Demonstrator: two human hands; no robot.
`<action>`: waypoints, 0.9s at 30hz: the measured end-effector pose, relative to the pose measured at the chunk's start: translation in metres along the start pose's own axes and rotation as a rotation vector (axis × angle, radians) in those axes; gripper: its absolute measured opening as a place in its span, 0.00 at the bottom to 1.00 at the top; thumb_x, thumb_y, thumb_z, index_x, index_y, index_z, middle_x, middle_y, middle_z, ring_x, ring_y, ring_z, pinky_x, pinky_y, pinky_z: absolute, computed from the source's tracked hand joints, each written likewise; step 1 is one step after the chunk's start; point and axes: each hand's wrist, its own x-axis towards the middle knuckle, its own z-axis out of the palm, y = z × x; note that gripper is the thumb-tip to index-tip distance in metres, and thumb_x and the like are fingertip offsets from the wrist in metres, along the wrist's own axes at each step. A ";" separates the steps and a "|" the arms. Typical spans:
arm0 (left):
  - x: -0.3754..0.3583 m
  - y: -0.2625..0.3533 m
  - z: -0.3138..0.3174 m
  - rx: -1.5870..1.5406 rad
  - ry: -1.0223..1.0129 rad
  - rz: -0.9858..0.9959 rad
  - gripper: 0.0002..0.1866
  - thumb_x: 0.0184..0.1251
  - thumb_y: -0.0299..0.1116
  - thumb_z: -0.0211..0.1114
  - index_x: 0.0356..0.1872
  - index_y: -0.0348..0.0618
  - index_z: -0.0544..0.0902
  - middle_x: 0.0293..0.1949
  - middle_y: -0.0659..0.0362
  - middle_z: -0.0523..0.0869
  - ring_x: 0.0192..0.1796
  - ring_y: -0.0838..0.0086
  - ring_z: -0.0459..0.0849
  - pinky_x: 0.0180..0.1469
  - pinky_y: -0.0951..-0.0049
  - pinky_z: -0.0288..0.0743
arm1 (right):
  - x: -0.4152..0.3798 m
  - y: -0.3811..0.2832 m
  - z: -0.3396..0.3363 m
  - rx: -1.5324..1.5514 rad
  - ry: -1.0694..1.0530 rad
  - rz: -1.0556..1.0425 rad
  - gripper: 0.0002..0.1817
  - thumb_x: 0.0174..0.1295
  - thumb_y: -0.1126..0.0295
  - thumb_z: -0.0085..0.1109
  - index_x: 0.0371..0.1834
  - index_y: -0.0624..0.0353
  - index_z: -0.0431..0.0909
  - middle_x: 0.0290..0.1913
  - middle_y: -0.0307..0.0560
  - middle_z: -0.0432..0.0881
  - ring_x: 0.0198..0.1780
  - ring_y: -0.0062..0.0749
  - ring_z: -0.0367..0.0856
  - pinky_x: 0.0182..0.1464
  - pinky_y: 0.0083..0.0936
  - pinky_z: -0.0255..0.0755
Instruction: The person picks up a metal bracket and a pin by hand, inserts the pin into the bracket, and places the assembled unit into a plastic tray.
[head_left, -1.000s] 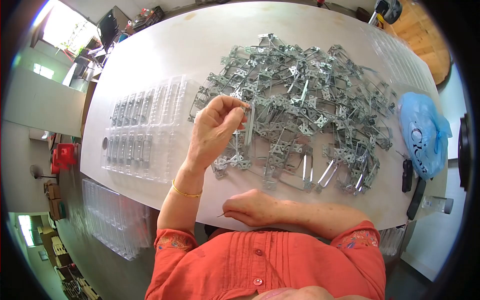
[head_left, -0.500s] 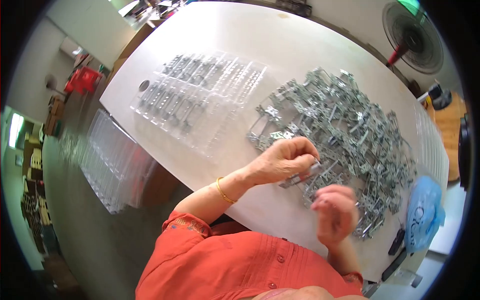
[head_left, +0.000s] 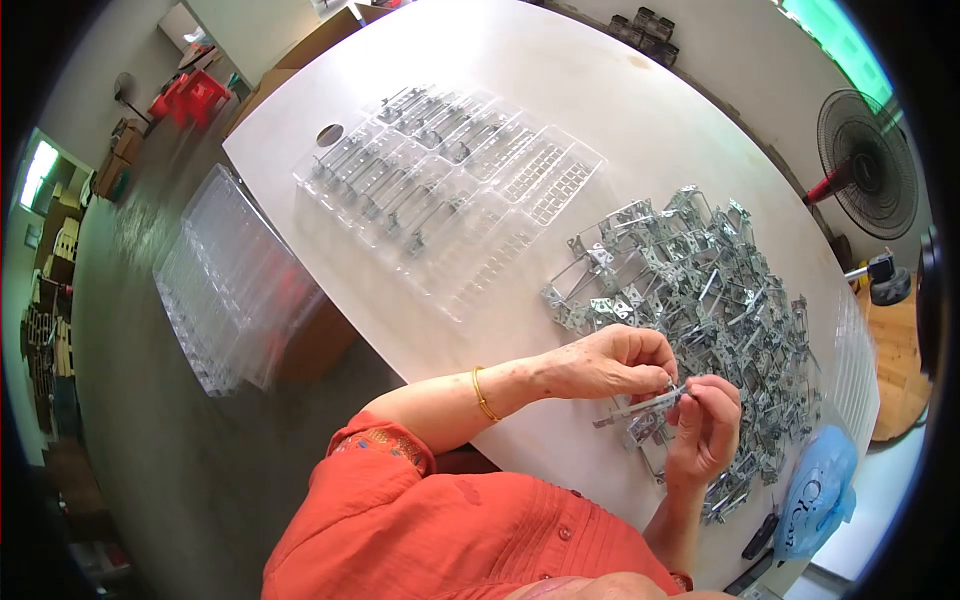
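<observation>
A slim metal bracket (head_left: 640, 408) is held between my two hands, in front of the pile's near edge. My left hand (head_left: 620, 362), with a gold bangle at the wrist, pinches it near its upper right end. The fingertips of my right hand (head_left: 708, 425) close on that same end from the other side. Behind and beside both hands spreads a heap of tangled metal brackets (head_left: 700, 290). To the far left lies a clear plastic tray (head_left: 470, 290); several brackets sit in its slots, while the slots on its right and near side hold none.
Stacked clear trays (head_left: 230, 290) stand left of the white table (head_left: 400, 340). At the right edge are a blue plastic bag (head_left: 815, 495), a black-handled tool (head_left: 760, 537) and more clear trays (head_left: 850, 330). A fan (head_left: 868, 165) stands beyond the table.
My right hand has come up to meet the left, and both now grip the bracket. The view has shifted, so the tray and heap appear farther right.
</observation>
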 end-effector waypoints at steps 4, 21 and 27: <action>0.001 -0.002 -0.003 -0.033 -0.076 -0.008 0.11 0.79 0.36 0.65 0.50 0.37 0.82 0.41 0.65 0.85 0.41 0.85 0.80 0.44 0.79 0.77 | 0.000 0.000 -0.002 0.018 -0.006 -0.038 0.07 0.72 0.80 0.62 0.50 0.61 0.79 0.46 0.53 0.81 0.32 0.25 0.76 0.25 0.17 0.72; -0.004 -0.001 0.001 0.119 -0.201 -0.154 0.28 0.79 0.57 0.61 0.60 0.40 0.75 0.38 0.63 0.83 0.35 0.83 0.75 0.35 0.78 0.70 | -0.011 0.004 -0.011 0.019 -0.013 -0.035 0.06 0.74 0.75 0.60 0.51 0.60 0.79 0.45 0.51 0.80 0.31 0.21 0.76 0.27 0.15 0.72; -0.007 0.011 0.001 -0.077 -0.008 -0.195 0.17 0.83 0.46 0.57 0.58 0.44 0.77 0.36 0.66 0.81 0.30 0.87 0.70 0.29 0.83 0.59 | -0.008 0.003 -0.005 0.084 0.151 0.095 0.08 0.74 0.79 0.59 0.53 0.64 0.79 0.46 0.50 0.82 0.32 0.22 0.78 0.33 0.15 0.76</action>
